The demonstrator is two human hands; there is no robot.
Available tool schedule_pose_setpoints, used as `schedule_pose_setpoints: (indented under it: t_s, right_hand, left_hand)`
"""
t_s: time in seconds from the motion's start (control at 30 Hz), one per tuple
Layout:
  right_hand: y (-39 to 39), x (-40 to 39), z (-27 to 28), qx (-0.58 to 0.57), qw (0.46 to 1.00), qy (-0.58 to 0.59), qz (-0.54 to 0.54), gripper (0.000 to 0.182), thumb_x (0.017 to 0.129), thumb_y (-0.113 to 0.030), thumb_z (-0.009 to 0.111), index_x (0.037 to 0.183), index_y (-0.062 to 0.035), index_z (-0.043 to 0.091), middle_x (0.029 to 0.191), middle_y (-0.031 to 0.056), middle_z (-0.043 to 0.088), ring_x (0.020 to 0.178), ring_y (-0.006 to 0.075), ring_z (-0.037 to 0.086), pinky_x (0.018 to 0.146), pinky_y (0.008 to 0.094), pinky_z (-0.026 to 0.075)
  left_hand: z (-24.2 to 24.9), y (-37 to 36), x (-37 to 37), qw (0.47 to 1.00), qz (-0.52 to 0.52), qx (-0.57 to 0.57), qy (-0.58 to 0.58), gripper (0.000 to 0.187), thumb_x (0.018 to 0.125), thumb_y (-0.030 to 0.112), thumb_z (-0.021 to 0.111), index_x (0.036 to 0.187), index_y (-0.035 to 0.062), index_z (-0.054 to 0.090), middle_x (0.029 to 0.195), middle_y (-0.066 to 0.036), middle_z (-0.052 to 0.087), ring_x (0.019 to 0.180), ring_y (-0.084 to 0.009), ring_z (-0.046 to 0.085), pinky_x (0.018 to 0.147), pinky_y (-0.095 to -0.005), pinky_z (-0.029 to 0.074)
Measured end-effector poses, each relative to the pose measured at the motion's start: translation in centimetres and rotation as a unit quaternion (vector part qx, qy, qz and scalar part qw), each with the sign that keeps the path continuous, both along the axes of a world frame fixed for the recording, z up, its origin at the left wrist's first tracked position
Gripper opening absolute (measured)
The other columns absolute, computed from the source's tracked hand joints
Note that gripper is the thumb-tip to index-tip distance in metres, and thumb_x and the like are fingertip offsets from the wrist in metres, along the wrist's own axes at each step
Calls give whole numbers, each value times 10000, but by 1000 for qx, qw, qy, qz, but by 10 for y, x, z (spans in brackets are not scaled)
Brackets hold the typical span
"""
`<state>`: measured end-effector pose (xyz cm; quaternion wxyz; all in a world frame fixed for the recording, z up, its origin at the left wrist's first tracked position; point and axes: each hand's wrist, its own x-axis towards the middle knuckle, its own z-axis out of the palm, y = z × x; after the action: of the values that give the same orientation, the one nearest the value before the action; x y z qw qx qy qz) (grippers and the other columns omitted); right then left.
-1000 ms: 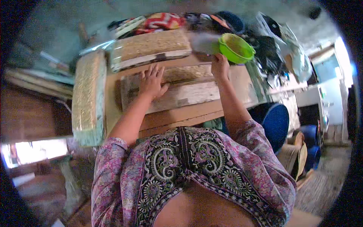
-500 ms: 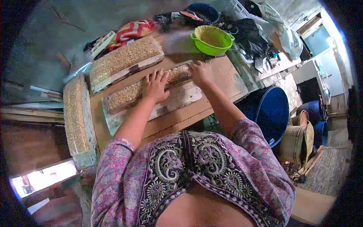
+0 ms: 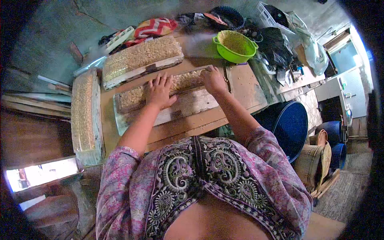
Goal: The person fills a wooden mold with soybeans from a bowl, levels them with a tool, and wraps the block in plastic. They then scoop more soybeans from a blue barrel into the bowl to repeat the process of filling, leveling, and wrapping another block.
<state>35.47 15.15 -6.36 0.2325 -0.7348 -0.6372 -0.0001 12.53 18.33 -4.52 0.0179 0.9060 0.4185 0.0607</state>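
Observation:
A long wooden frame filled with pale beans or grains (image 3: 134,98) lies on a whitish board (image 3: 188,107) on the table. My left hand (image 3: 160,91) rests spread on the fill, left of the middle, palm down. At the frame's right end my right hand (image 3: 214,81) is closed, fingers bent at the rim; what they grip is too small to make out. Behind, a plastic-wrapped slab of the same grains (image 3: 142,56) lies on its own board. Another wrapped slab (image 3: 83,112) stretches along the table's left end.
A green basin (image 3: 237,47) with grains inside stands at the back right of the table (image 3: 246,86). Black bags (image 3: 274,46) and a red patterned cloth (image 3: 156,29) lie behind. A large blue barrel (image 3: 286,128) stands right of the table, near a woven basket (image 3: 310,164).
The view has shifted, so the table scene sits slightly right. My left hand stays spread on the grains, and my right hand stays closed at the frame's right end.

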Motion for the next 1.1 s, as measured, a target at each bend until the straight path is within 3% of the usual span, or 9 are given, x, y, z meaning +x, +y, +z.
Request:
schedule_pose_setpoints:
  t_s: [0.23,0.47,0.57,0.7,0.77,0.83,0.9,1.03,1.1]
  right_hand:
    - [-18,-22,36,25,998,5,55,187,743,-191,474,858,-62,544,942,143,494,934,328,454,748,414,414]
    - [20,-44,-10,5,998,-36,43,200,767,-202,441,787,-72,592,906,99,524,907,275,473,787,367,385]
    - [24,-45,-22,-11,999,-34,25,193,765,-184,428,778,-79,589,871,115,529,897,279,478,780,359,385]
    - [-4,-38,25,51,994,-24,93,161,765,-166,451,783,-74,583,828,133,538,848,305,498,749,367,400]
    - [-9,-12,21,132,990,52,5,112,719,-141,513,766,-43,540,856,145,527,809,320,503,664,414,422]
    - [-32,25,30,174,980,72,-70,93,732,-105,495,764,-39,552,712,163,544,709,330,525,630,385,422]
    - [-60,72,18,149,948,199,-197,167,763,-199,490,840,-88,587,810,155,575,777,306,553,666,358,424]
    - [-128,165,-41,118,863,164,-464,193,743,-243,502,841,-113,605,802,131,591,744,285,569,637,341,437]
    - [-146,193,-62,117,860,121,-482,183,744,-239,497,820,-111,604,789,123,593,740,284,568,641,349,438]
  left_hand:
    - [5,-3,-18,999,30,15,6,795,609,321,626,1275,120,239,1330,-91,217,1221,-275,200,965,-496,167]
    - [-1,1,-18,999,37,12,29,933,500,252,717,1283,161,217,1323,-74,230,1208,-275,233,969,-494,173]
    - [-1,1,-18,999,34,14,7,910,510,249,710,1278,161,229,1318,-71,242,1207,-274,236,970,-494,170]
    - [5,1,-16,997,23,8,70,834,584,295,655,1285,157,226,1341,-77,193,1230,-275,186,975,-485,172]
    - [1,2,-17,998,30,19,43,796,600,311,636,1278,153,249,1321,-88,236,1219,-277,207,971,-488,176]
    - [3,-1,-14,998,24,46,27,727,653,376,580,1267,135,274,1303,-95,270,1193,-284,250,954,-495,190]
    - [7,-5,-10,998,18,53,29,705,677,412,552,1261,123,284,1300,-94,276,1179,-287,269,938,-500,202]
    - [11,-7,-8,997,9,64,41,707,677,405,559,1251,94,289,1296,-103,286,1191,-287,252,954,-459,192]
    - [4,-4,-9,996,3,79,33,699,679,415,549,1252,109,290,1289,-94,292,1180,-285,266,935,-480,207]
